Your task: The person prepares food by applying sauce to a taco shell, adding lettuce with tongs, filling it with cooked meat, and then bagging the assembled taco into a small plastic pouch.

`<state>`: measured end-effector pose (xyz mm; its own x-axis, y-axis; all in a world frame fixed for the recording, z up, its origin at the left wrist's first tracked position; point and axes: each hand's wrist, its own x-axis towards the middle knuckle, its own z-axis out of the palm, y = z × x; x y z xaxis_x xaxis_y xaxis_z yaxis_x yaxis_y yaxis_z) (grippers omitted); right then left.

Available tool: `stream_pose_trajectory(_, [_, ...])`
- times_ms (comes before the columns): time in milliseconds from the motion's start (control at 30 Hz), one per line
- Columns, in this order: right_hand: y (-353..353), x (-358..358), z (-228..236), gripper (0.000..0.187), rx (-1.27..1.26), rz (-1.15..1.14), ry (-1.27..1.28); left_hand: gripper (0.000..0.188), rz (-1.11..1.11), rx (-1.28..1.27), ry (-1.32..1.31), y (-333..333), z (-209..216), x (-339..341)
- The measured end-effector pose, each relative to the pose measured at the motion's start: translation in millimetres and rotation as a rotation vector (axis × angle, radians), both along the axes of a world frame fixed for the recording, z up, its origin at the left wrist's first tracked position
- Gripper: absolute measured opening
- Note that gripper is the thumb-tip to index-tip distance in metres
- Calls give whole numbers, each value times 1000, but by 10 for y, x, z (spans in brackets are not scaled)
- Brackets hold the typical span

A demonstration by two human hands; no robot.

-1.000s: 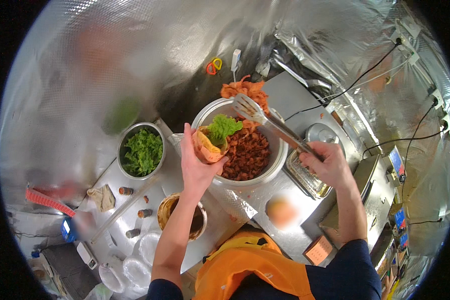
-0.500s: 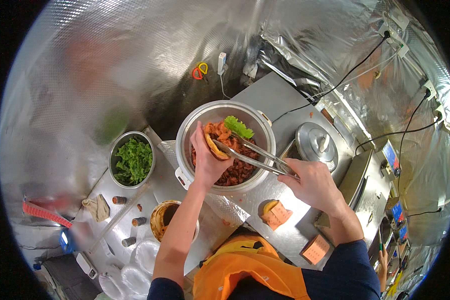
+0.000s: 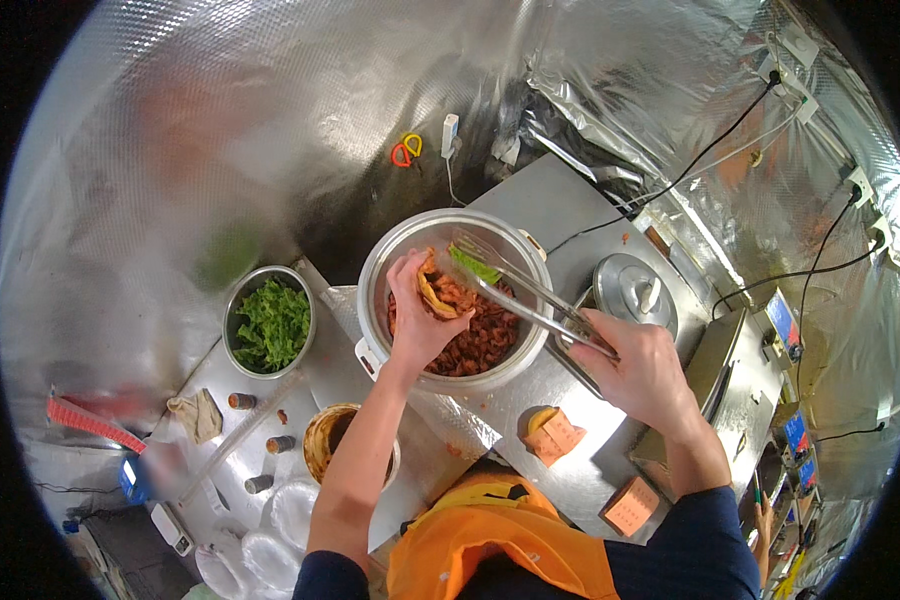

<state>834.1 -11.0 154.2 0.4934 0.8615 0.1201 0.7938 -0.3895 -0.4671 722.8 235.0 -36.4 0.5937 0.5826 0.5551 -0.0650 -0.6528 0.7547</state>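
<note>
Over the large white-rimmed pot (image 3: pixel 380 235), my left hand (image 3: pixel 417 318) is closed around a flatbread (image 3: pixel 432 290) filled with reddish meat. My right hand (image 3: pixel 638 368) grips metal tongs (image 3: pixel 545 312) by their handle end. Their tips reach in beside the bread, next to a green lettuce leaf (image 3: pixel 477 262); whether they pinch anything is blurred. Chopped reddish-brown meat (image 3: pixel 482 345) lies in the pot below both hands.
A metal bowl of lettuce (image 3: pixel 272 325) stands left of the pot. Nearer are a sauce-smeared container (image 3: pixel 320 440) and several small jars (image 3: pixel 280 443). On the right sit a lidded pot (image 3: pixel 633 290), a wrapped flatbread (image 3: pixel 550 435) and a stack of paper sleeves (image 3: pixel 630 506).
The tongs have drawn slightly back toward the right, and their tips have shifted upward from the bread. My left hand has turned the filled flatbread a little more upright.
</note>
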Motion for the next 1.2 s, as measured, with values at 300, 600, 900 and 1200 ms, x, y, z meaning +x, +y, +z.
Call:
stream_pose_trajectory(300, [-170, -159, -64, 22, -2, -10, 1, 106, 33, -58, 1, 5, 5, -83])
stream_pose_trajectory(600, [114, -48, -400, 26, 104, 49, -42, 99, 21, 69, 1, 133, -30, -84])
stream_pose_trajectory(900, [77, -118, -194, 31, 150, 44, -90, 113, -4, 24, 138, 204, 150, -194])
stream_pose_trajectory(1200, [348, 264, -691, 29, -224, 66, -79, 101, 133, -186, 157, 361, 393, -1074])
